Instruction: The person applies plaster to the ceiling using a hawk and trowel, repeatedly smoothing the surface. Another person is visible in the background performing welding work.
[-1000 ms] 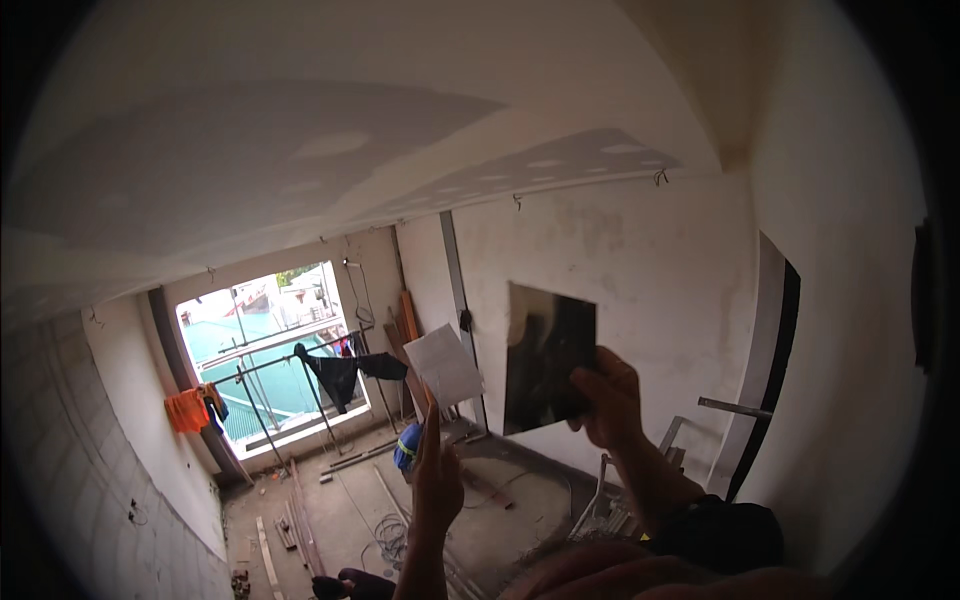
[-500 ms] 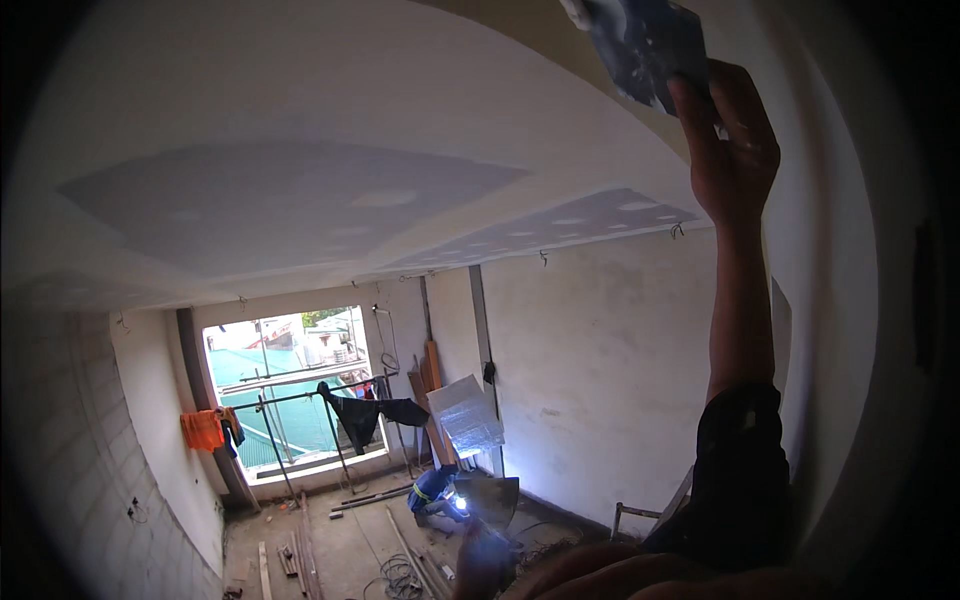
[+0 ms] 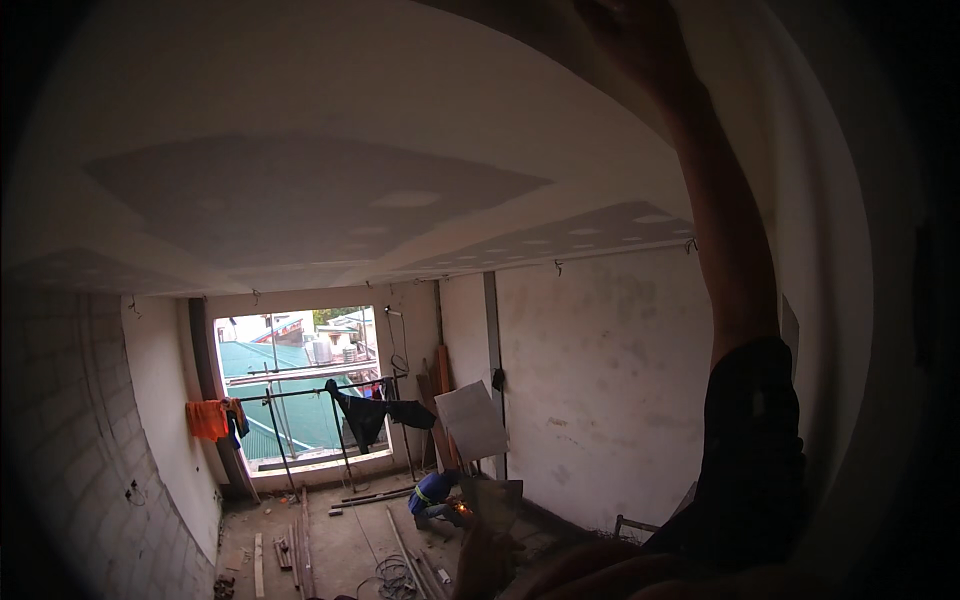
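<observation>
My right arm stretches up the right side, and my right hand (image 3: 635, 40) is at the top edge against the ceiling by a curved border. Its fingers are partly cut off and look closed. The broad putty knife it gripped half a second ago lies outside the picture. Low in the middle, my left hand (image 3: 487, 560) is a dark, dim shape with its fingers hard to make out. Just above it shows a grey flat sheet (image 3: 492, 503); I cannot tell whether the hand holds it. Pale jointing patches mark the grey ceiling boards (image 3: 310, 200).
Far below, a person (image 3: 433, 495) in blue crouches by orange sparks. Pipes, boards and a coiled cable (image 3: 395, 575) lie on the floor. Dark and orange cloths (image 3: 207, 420) hang on a rail before the window opening (image 3: 300, 355). A pale panel (image 3: 472, 422) leans by the wall.
My right hand has moved up and left along the ceiling, taking the putty knife out of view. The bright welding glare below has faded to orange sparks, and the room looks darker.
</observation>
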`<state>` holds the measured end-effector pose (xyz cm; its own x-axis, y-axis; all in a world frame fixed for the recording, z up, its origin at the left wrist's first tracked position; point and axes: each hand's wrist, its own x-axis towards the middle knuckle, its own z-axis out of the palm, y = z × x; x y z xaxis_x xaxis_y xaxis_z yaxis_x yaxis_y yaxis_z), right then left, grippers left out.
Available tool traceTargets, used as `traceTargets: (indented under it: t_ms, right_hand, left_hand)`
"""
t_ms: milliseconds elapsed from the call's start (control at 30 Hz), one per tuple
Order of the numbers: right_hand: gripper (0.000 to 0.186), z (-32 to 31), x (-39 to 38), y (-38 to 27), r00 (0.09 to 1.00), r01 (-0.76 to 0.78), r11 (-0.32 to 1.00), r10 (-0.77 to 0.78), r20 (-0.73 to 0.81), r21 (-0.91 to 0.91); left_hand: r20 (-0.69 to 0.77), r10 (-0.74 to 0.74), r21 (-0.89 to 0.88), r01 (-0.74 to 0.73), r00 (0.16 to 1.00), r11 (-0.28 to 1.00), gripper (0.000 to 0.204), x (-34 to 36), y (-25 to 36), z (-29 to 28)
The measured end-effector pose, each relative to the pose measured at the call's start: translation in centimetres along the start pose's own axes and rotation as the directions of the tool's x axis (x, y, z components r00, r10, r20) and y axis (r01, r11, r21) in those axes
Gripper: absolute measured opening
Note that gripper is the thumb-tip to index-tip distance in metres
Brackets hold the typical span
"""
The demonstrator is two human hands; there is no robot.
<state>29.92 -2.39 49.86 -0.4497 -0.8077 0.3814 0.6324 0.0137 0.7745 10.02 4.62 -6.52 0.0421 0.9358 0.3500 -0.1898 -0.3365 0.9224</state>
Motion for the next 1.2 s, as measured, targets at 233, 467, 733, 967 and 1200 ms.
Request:
traceTargets:
  t_ms: [233, 467, 733, 967, 1200]
  right_hand:
    - [0.013, 1.7, 0.9, 0.7, 0.999, 0.027, 0.997, -0.025, 0.020, -0.073]
    - [0.012, 2.0, 1.0, 1.3, 0.999, 0.047, 0.997, -0.046, 0.024, -0.058]
    - [0.011, 2.7, 0.6, 1.8, 1.000, -0.003, 0.999, 0.001, 0.031, 0.047]
    - [0.014, 2.9, 1.2, 0.2, 0.996, 0.015, 1.000, -0.015, 0.087, -0.001]
    - [0.015, 2.6, 1.5, -0.7, 0.993, 0.043, 0.999, -0.040, 0.115, -0.026]
  left_hand:
    - [0.044, -0.096, 0.017, 0.095, 0.994, 0.995, 0.053, 1.9, -2.1, -0.3]
    - [0.042, -0.041, -0.006, 0.041, 0.998, 0.999, 0.044, 1.8, -2.4, 0.2]
    - [0.098, 0.003, -0.203, 0.017, 0.995, 0.979, 0.042, 3.0, -6.8, -0.7]
    - [0.076, 0.068, -0.090, -0.061, 0.995, 0.994, 0.046, 0.3, 0.1, 0.3]
    - [0.088, 0.038, -0.075, -0.031, 0.995, 0.997, 0.046, -0.1, 0.8, 0.3]
